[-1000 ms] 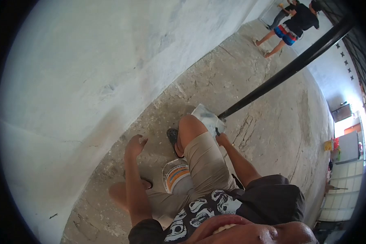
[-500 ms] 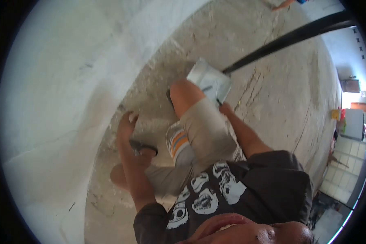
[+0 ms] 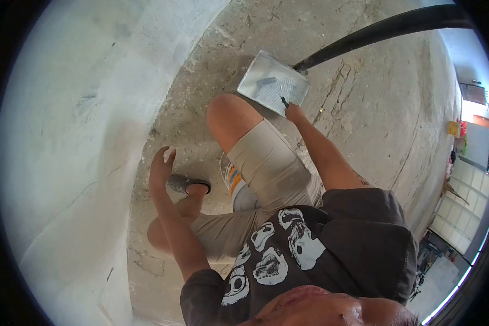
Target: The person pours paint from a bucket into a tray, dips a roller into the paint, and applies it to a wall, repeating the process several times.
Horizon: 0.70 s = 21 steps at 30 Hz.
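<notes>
My right hand (image 3: 294, 112) is closed around the black handle of a paint roller (image 3: 267, 82), at the near right edge of a paint tray (image 3: 248, 81). The grey roller head lies in the tray, where wet white paint shows. My left hand (image 3: 162, 163) is off to the left near the wall, holding nothing, with thumb and fingers apart and slightly bent. Between my legs stands a white bucket (image 3: 245, 198) with orange and grey stripes, partly hidden by my raised knee and shorts.
A pale painted wall (image 3: 81, 136) curves along the left. A black pole (image 3: 386, 38) runs from beside the tray to the upper right. The concrete floor (image 3: 375, 130) is cracked. Light panels (image 3: 462, 206) and a yellow container (image 3: 453, 128) are at the far right.
The view has shifted, and the tray now sits higher and shows more fully. My right hand keeps its grip on the roller. A person's arm at the top is out of view.
</notes>
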{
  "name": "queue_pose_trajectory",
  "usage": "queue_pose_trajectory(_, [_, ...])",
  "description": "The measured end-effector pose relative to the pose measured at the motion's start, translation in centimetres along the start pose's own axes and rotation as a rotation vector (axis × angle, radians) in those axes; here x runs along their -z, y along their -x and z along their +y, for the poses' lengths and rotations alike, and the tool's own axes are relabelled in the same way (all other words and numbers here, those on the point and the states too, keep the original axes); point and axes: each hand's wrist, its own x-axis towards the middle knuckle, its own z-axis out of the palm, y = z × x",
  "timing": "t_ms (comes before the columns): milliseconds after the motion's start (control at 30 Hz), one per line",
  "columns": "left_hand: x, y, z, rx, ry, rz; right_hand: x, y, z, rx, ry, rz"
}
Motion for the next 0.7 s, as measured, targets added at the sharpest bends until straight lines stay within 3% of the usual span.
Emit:
queue_pose_trajectory(133, [-0.4,-0.2,-0.2,0.033,0.015,-0.022,0.9,-1.7,-2.9,-0.045,-0.013,0.004])
queue_pose_trajectory(300, [-0.5,0.0,-0.1,0.059,0.009,-0.018,1.1,1.4,-3.7,-0.125,-0.181,0.209])
queue_pose_trajectory(500, [-1.2,-0.3,0.0,0.049,0.0,-0.026,-0.8,4.4,-1.1,-0.133,-0.135,0.162])
queue_pose_trajectory(700, [-2.5,-0.8,-1.7,0.052,-0.022,-0.036,0.4,0.2,-3.0,-0.148,-0.139,0.191])
